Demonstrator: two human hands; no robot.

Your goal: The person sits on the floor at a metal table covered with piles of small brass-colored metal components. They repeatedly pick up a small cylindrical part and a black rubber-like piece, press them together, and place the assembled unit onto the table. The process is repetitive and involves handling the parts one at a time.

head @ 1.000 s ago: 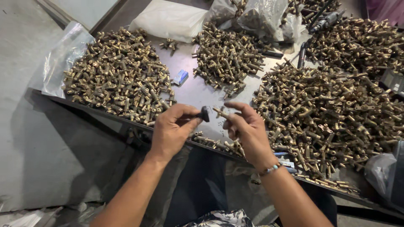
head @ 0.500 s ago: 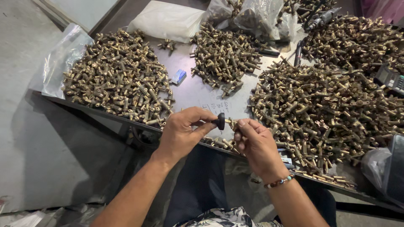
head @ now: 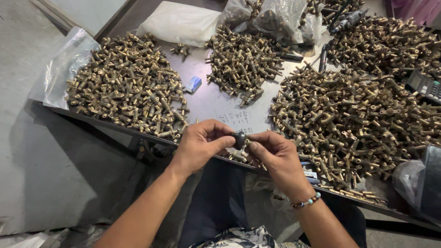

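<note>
Brass: heaps of small brass fittings cover a dark metal worktable (head: 216, 98), seen from above.
Left hand: the left hand (head: 200, 144), low centre of the frame, pinches a small black round cap (head: 239, 140) between thumb and fingers at the table's near edge.
Right hand: the right hand (head: 275, 158) meets it from the right, fingertips closed on the same black cap and on a brass part under it that is mostly hidden; a beaded bracelet (head: 307, 201) circles the wrist.
Cap: held between both hands, just above the table's front edge, at centre frame.
Left pile: a wide pile of brass fittings (head: 128, 87) lies at upper left, partly on a clear plastic sheet (head: 64, 69).
Middle pile: a smaller heap (head: 243, 62) sits at top centre, with a small blue packet (head: 193, 84) just beside it on its left.
Right pile: the largest heap (head: 349, 115) fills the right half, reaching close to the right hand.
Bags: a white bag (head: 181, 23) and clear plastic bags of parts (head: 280, 16) lie along the top edge.
Far right: a calculator (head: 425, 86) lies at the right edge, among the fittings.
</note>
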